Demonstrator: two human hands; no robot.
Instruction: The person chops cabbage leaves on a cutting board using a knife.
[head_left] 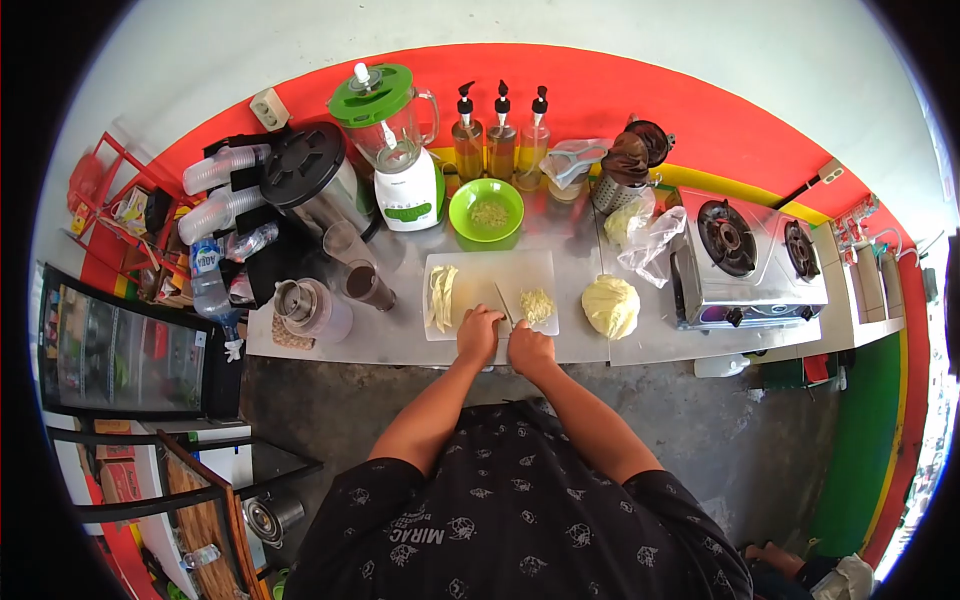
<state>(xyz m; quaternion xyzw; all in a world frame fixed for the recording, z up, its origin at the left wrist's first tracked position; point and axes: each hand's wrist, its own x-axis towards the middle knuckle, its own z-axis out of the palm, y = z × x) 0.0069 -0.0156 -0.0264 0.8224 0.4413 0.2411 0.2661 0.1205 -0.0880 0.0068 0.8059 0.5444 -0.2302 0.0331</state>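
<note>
A white cutting board [490,268] lies on the metal counter in front of me. My right hand [531,346] is closed around the handle of a knife [504,303], whose blade points away from me over the board. Just left of the blade, my left hand [481,332] has its fingers curled down on the board; whatever lies under them is hidden. A pile of shredded cabbage [537,306] is right of the knife. Pale cabbage pieces [441,297] lie along the board's left side. A cabbage head [610,307] sits beside the board on the right.
Behind the board stands a green bowl [487,238] with shredded bits inside. A blender [408,195] and several pump bottles [502,140] line the wall. A gas stove [750,262] is at right, with a plastic bag [650,245] near it. Cups [368,287] and a jar [312,308] stand left.
</note>
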